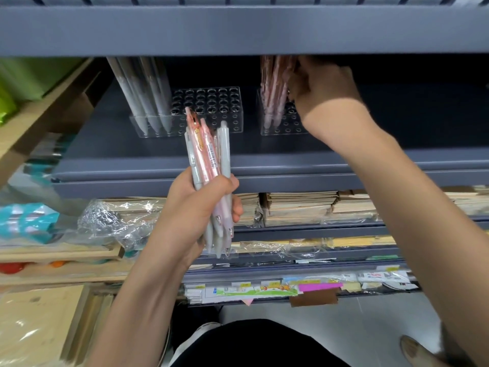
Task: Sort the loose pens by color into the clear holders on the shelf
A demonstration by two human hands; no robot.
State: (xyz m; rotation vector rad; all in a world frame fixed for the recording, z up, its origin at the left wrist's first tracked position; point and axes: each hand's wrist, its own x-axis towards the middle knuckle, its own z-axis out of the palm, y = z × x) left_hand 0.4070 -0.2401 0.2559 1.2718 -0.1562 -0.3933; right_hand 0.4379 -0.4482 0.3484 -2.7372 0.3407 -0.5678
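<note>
My left hand (pixel 201 207) grips a bundle of loose pens (pixel 209 165), pink and grey mixed, held upright in front of the shelf edge. Two clear holders with rows of holes stand on the dark shelf (pixel 158 152). The left holder (pixel 211 107) has several grey pens (pixel 143 94) standing in its left end. The right holder (pixel 277 125) has several pink pens (pixel 272 88) in it. My right hand (pixel 320 86) reaches over that holder and its fingers curl around the upper part of the pink pens. The shelf above hides the pens' tops.
The grey shelf board above (pixel 238 30) hangs low over the holders. Below lie stacks of wrapped notebooks (pixel 299 207) and a lower ledge of stickers and notes (pixel 264 287). Wooden shelving with green items (pixel 31 83) stands at the left.
</note>
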